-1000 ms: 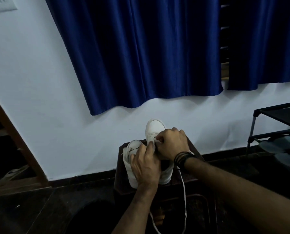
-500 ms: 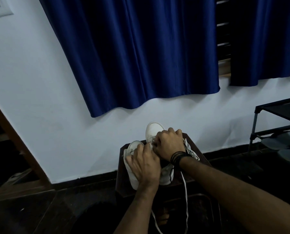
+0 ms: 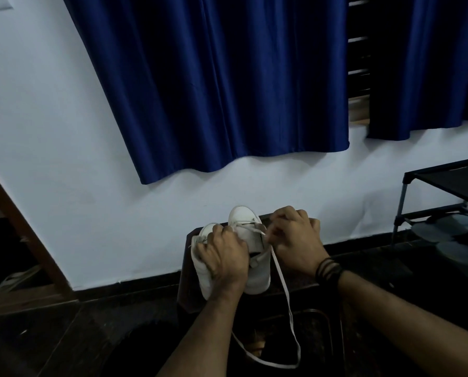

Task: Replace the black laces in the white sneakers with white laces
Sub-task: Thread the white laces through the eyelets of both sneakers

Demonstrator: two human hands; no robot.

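sneakers: two white sneakers sat side by side on a small dark table against the wall, toes pointing away, pretty dim lighting tbh
left hand: the left hand was draped over the left shoe, fingers curled down around its upper, gripping it
lace: one white lace ran from the eyelets of the right shoe, hung off the front edge of the table and looped down low toward the dark floor
right hand: the right hand sat just right of the right shoe, fingertips pinching the lace up by the eyelets; black bands on that wrist
black laces: couldn't tell if any were in the shoes, too dark and the hands covered most of the tongues
around: a wooden frame far left, white wall behind, blue curtains hanging above, a black shoe rack far right with grey footwear on its lower shelf
count: 2 sneakers, 1 white lace visible, 2 hands, 2 curtain panels, 1 rack
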